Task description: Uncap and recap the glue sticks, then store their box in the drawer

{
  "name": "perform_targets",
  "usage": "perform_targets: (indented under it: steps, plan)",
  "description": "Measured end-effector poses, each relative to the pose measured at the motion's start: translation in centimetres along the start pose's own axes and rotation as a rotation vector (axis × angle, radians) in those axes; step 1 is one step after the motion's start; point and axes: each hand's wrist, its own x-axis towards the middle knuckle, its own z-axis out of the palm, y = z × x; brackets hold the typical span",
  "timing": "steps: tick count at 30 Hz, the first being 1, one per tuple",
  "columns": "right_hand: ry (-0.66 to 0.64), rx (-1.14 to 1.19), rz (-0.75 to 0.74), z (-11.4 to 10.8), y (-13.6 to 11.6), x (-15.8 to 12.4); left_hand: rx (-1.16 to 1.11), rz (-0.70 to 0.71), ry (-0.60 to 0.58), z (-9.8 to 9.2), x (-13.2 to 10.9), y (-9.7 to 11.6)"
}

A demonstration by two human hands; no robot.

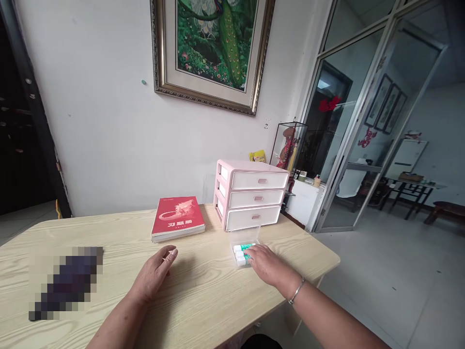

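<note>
A clear plastic box (pixel 237 261) with its see-through lid raised stands in front of the drawer unit. Inside lie several glue sticks (pixel 240 254) with white caps and green labels. My right hand (pixel 264 261) reaches over the box from the right, its fingers closed on the glue sticks; the fingertips are partly hidden. My left hand (pixel 155 272) is above the table in front of a red book (pixel 178 215). Its fingers are loosely bent, with nothing visible in them.
A pink and white three-drawer unit (pixel 256 198) stands against the wall, its drawers closed. A pixelated dark object (pixel 69 283) lies on the wooden table (pixel 203 300) at left. A glass display case (pixel 288 145) and a yellow packet (pixel 257 155) are behind the drawers.
</note>
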Motion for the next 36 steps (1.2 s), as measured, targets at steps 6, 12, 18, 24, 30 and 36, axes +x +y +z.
perform_targets:
  steps: [6,12,18,24,30,36]
  plan:
    - [0.049,-0.002,-0.015,1.0,-0.1,-1.5,0.039,-0.002,-0.008,0.1,-0.2,0.6]
    - [0.233,0.076,0.075,3.1,0.4,-2.9,0.09,0.02,0.039,0.4,-0.4,1.2]
    - [0.297,0.355,0.181,4.3,-0.4,-2.9,0.136,0.111,0.095,1.1,-0.8,1.0]
    - [0.242,0.428,0.127,4.8,-5.1,-2.7,0.09,0.151,0.08,3.2,-2.3,1.8]
    - [0.223,0.495,-0.031,4.8,-10.0,-3.6,-0.071,0.174,0.073,5.0,-4.9,2.6]
    - [0.456,0.668,0.084,4.6,-8.5,-2.4,-0.162,0.176,-0.017,4.8,-6.8,3.3]
